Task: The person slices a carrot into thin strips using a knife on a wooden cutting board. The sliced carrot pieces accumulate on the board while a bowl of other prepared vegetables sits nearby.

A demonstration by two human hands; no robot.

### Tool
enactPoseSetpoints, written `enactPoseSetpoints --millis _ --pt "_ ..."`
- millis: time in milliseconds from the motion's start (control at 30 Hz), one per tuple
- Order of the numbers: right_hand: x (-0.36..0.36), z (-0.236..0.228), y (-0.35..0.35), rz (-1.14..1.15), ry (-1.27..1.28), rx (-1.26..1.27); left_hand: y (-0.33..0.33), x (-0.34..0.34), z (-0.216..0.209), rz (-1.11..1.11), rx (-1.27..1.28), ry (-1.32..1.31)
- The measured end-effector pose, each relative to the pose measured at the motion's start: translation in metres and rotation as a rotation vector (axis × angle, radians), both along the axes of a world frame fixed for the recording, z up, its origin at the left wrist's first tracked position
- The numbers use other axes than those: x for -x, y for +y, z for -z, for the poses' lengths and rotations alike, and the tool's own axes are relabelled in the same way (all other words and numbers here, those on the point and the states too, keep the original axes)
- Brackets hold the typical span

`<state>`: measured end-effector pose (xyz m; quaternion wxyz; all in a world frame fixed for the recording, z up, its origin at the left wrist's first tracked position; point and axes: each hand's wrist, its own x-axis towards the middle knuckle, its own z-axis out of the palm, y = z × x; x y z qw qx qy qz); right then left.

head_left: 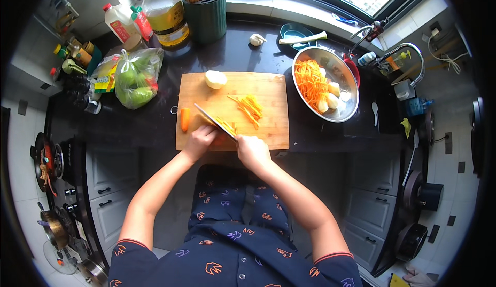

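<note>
My right hand (253,150) is wrapped round the handle of a kitchen knife (212,117). Its blade slants up and left across the wooden cutting board (274,132). With curled fingers, my left hand (200,140) presses on carrot at the near side of the blade; the fingers mostly hide that piece. Cut carrot strips (225,125) lie along the blade's other side. A loose pile of carrot strips (250,109) sits farther right on the board. An orange carrot chunk (185,120) rests by the left edge, and a peeled potato (216,79) at the far edge.
A steel bowl (353,98) of shredded carrot and pale peeled pieces stands right of the board. Beyond are a garlic bulb (257,40), a teal dish (297,31) and a utensil holder (206,18). Left sits a bag of green vegetables (135,83); a white spoon (375,114) lies right.
</note>
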<state>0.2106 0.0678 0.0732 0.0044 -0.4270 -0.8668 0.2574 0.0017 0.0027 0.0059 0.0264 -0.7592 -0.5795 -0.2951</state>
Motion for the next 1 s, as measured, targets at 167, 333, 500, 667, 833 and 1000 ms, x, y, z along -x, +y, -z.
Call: enactPoseSetpoints --millis 167,333,500,667,833,1000 --pt "-0.008 -0.013 0.010 0.014 0.027 0.027 -0.002 0.004 0.010 0.004 0.009 0.039" --pt "-0.014 -0.024 0.003 -0.052 -0.027 0.038 -0.005 -0.001 0.008 -0.012 0.008 0.007" --pt "-0.007 -0.009 -0.004 -0.001 -0.023 0.007 -0.002 -0.001 0.005 -0.011 -0.001 0.012" --pt "-0.001 0.004 -0.003 0.031 0.026 -0.005 -0.003 -0.001 0.002 0.005 -0.017 0.002" --pt "-0.005 -0.018 0.004 0.005 0.003 0.032 -0.002 0.003 0.007 0.020 -0.009 0.013" --pt "-0.007 -0.022 0.003 -0.051 -0.042 0.027 -0.004 0.002 0.011 0.014 -0.010 -0.028"
